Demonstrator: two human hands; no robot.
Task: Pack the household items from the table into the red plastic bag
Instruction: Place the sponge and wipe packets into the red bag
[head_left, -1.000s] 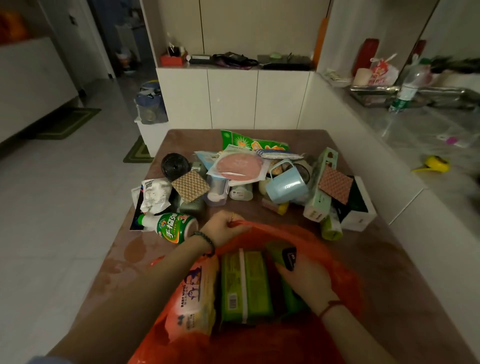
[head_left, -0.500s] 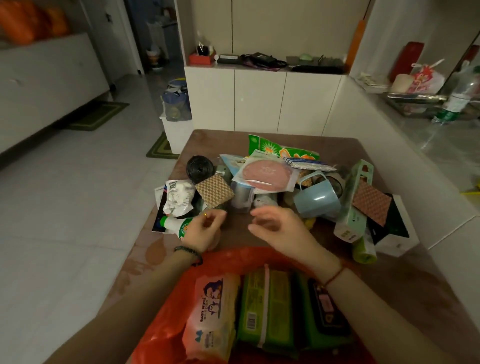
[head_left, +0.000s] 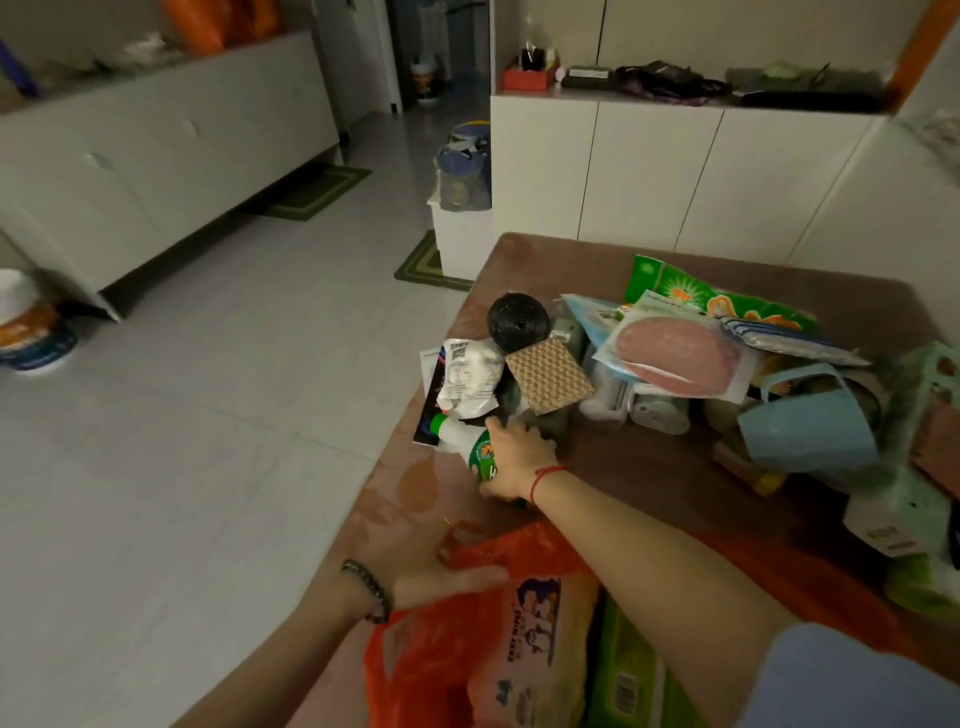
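Bottle (head_left: 470, 441) in right hand (head_left: 519, 460)

FLOOR: pale glossy tiles (head_left: 208, 467), left of the right hand (head_left: 519, 460) | FURNITURE: white cabinets (head_left: 649, 171) beyond it; long white sideboard (head_left: 156, 156) far left; brown bench (head_left: 649, 467) beneath it | FLOOR COVER: two green mats (head_left: 311, 192) | LIGHT: dim

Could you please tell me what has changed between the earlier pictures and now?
The right hand came out of the red plastic bag, crossed left and now grips the green-labelled bottle, still lying on the table. The left hand reached toward that bottle, then returned to hold the bag's rim. The packs in the bag and the pile stayed put.
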